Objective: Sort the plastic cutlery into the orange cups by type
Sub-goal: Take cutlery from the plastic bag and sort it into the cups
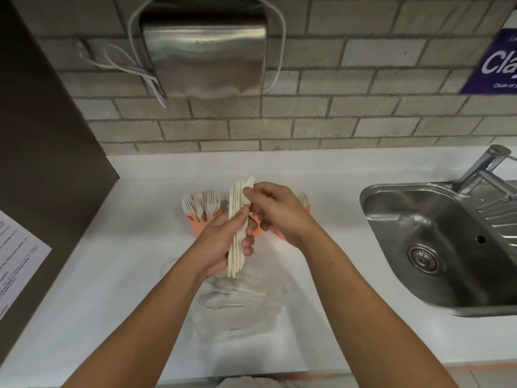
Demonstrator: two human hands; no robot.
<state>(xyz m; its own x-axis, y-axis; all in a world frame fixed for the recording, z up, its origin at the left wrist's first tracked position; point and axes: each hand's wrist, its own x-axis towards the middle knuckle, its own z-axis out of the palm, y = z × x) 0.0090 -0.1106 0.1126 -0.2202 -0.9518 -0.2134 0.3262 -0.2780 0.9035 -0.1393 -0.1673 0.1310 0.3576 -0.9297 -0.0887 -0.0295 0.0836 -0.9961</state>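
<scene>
My left hand (221, 245) grips a bundle of several cream plastic knives (237, 225), held upright over the white counter. My right hand (279, 214) pinches the top of that bundle with thumb and fingers. To the left stands an orange cup (200, 225) full of plastic forks (201, 204). A second orange cup (257, 229) sits behind my hands, mostly hidden. Part of a third orange cup (307, 204) with cutlery shows behind my right hand. A clear plastic bag of more cutlery (235, 298) lies on the counter under my wrists.
A steel sink (436, 247) with a tap (484, 169) fills the right side. A brick wall with a metal dispenser (207, 54) rises behind the counter (126, 275). A dark panel with a paper sheet (16, 261) bounds the left.
</scene>
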